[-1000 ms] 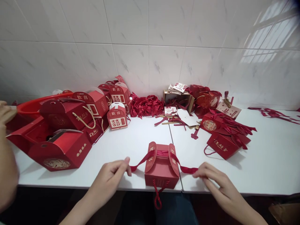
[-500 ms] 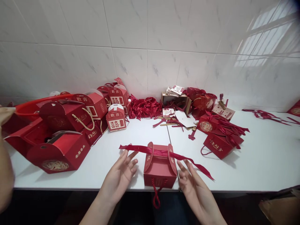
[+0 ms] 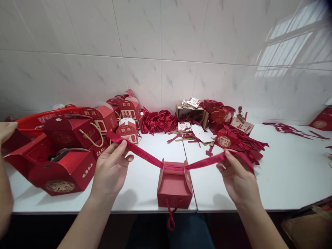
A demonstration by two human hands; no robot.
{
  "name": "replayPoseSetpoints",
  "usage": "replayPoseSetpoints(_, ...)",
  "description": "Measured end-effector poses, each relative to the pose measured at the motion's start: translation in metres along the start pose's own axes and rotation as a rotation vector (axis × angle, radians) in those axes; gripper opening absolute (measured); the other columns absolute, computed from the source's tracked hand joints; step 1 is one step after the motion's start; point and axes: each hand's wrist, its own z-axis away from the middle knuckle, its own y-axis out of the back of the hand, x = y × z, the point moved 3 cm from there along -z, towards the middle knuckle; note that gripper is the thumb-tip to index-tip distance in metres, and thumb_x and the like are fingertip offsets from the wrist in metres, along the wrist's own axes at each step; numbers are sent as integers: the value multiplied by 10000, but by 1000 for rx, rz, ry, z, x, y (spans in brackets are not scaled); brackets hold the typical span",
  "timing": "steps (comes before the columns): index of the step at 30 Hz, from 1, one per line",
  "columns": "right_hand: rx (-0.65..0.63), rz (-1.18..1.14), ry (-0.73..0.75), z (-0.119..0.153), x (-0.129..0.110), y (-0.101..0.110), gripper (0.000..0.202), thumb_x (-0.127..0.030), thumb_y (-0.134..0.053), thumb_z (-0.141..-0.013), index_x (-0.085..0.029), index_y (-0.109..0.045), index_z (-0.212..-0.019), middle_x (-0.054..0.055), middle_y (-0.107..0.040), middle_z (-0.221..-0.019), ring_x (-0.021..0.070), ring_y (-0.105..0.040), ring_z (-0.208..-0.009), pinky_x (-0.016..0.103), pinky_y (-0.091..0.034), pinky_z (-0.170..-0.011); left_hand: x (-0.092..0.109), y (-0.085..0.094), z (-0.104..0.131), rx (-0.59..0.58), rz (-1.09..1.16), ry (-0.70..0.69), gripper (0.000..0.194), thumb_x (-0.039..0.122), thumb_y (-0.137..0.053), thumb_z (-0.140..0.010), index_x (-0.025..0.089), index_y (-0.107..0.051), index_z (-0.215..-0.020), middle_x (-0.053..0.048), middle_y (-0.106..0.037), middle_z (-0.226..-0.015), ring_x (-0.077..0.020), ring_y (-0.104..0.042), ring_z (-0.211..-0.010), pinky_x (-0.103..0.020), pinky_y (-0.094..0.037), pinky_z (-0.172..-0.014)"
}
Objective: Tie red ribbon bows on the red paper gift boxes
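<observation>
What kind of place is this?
Probably a small hand-assembly or packing workspace: several red cardboard boxes and a heap of red ribbons sit on a white table along a tiled wall.

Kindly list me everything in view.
Centre box: one, red, table's front
Ribbon: one, red, through centre box
Left boxes: several, red, left
Basket: one, orange-red, far left
Ribbon heap: one, red, back centre
Open box: one, brown, back centre
Cards: several, white-red, atop open box
Paper: one, white, near open box
Right boxes: several, red, right
Loose ribbons: several, red, back right
Table: one, white, foreground
Wall: one, white, behind
Carton: one, brown, lower right
Coworker's arm: one, bare, left
Left hand: one, bare, holding ribbon
Right hand: one, bare, holding ribbon
Lap: one, dark, underneath
</observation>
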Motion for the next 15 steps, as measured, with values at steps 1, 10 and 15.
replayPoseSetpoints(1, -30, 46, 63, -5, -8, -6, 205, -255, -779, -670, -203, -678, -841, 0, -639, -828, 103, -595, -691, 192, -490, -542, 5, -7, -2, -52, -37, -47, 87, 202, -733, -714, 187, -720, -799, 5, -699, -839, -98, -595, -706, -150, -436, -471)
replayPoseSetpoints(10, -219, 247, 289, -26, -56, -61, 177, -296, -778, -676, -224, -704, -820, 1, -658, -771, 127, -607, -683, 235, -512, -568, 32, -70, -12, -325, -277, -223, 154, 234, -794, -644, 186, -749, -784, -5, -703, -740, -112, -611, -677, -217, -489, -611)
replayPoseSetpoints(15, -341, 184, 203, -24, -62, -87, 174, -342, -747, -713, -193, -720, -800, 13, -689, -761, 121, -634, -702, 254, -542, -663, 35, -85, -14, -358, -321, -181, 137, 270, -782, -671, 180, -747, -768, 15, -687, -673, -69, -576, -603, -172, -453, -556)
